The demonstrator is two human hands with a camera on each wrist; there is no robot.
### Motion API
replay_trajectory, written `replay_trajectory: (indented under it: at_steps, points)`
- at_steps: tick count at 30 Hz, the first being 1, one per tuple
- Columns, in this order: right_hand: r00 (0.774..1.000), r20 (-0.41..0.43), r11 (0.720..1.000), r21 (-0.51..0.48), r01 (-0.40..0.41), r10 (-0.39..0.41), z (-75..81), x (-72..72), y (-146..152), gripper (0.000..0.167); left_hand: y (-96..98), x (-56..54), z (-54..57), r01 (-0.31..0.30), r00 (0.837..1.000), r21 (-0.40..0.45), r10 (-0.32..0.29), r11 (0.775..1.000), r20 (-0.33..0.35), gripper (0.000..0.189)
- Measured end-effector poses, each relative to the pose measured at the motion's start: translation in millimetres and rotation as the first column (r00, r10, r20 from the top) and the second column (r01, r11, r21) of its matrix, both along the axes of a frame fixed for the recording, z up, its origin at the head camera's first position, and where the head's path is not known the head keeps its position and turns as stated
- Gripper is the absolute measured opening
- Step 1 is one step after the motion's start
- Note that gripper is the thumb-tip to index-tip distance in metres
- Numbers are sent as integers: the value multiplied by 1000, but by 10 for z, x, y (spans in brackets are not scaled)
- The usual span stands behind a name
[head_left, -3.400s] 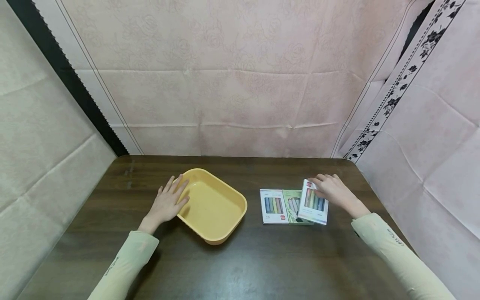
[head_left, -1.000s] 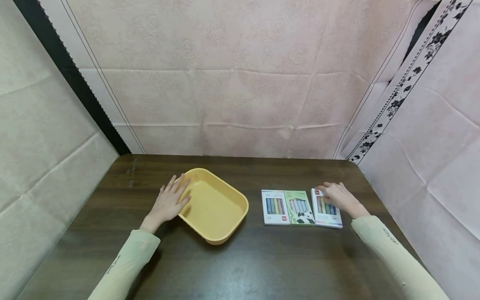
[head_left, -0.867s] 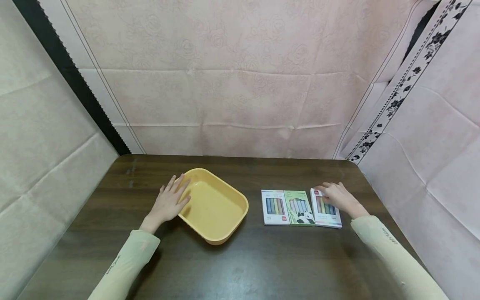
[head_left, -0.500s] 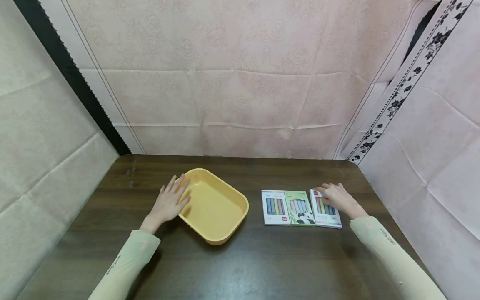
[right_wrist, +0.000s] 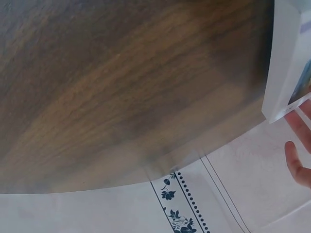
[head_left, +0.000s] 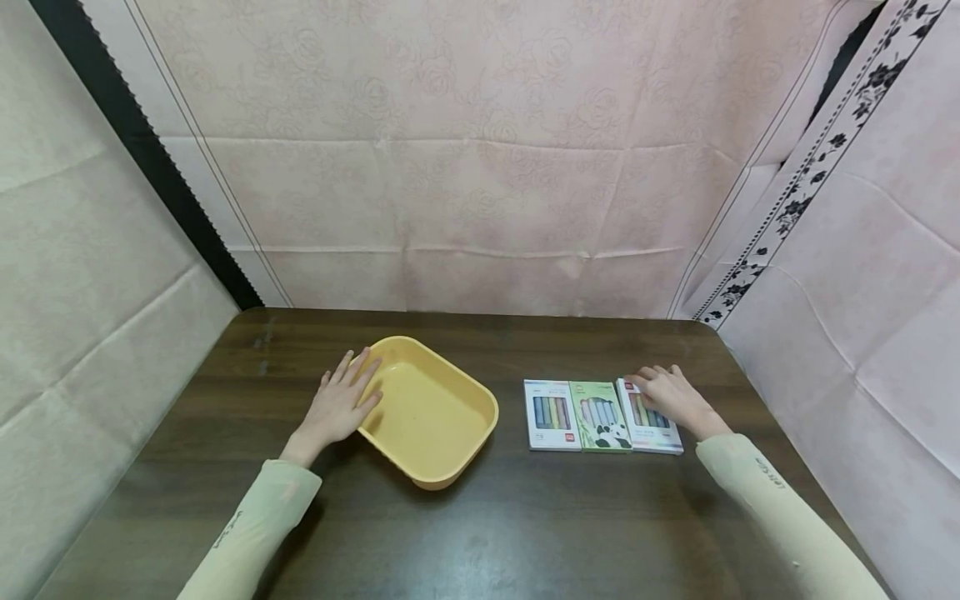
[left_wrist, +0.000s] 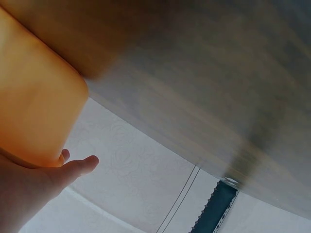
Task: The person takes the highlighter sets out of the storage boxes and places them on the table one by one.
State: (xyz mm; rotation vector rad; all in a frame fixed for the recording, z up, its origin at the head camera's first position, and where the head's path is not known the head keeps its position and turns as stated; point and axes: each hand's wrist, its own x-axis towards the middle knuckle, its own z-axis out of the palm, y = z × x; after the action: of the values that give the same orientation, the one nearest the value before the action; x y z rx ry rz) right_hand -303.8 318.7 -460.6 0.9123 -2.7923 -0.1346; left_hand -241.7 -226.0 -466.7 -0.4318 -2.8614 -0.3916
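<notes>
My left hand (head_left: 334, 406) rests with spread fingers on the left rim of a yellow plastic tray (head_left: 427, 417); the left wrist view shows the hand (left_wrist: 39, 187) against the wall of the tray (left_wrist: 43, 97). My right hand (head_left: 672, 397) grips the top part of a white box of coloured sticks (head_left: 654, 437), which lies slightly turned on the table. Left of it lie a green box with a panda picture (head_left: 602, 417) and another white box of coloured sticks (head_left: 552, 416), side by side. In the right wrist view, fingers (right_wrist: 299, 128) touch the end of the white box (right_wrist: 284, 63).
The dark wooden table (head_left: 480, 542) has a straight far edge. Pale patterned cloth (head_left: 480, 167) hangs behind it and on both sides. Bare tabletop separates the tray from the boxes.
Earlier the right hand held its white box tilted over the green one. It then set it down on the right and has slid it slightly left, against the green box. The left hand stays put.
</notes>
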Motion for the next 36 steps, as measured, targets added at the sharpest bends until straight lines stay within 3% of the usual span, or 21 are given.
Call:
replay_trajectory:
  at_steps: [11,36]
  points:
    - [998,-59,999,31,-34,36,-23,-12,4,32,2,2,12,2,1000,2,-2,1000,27,56]
    - [999,37,999,45,19,-21,-61,-28,-51,30,0,2,7,1,1000,0,-1,1000,17,56]
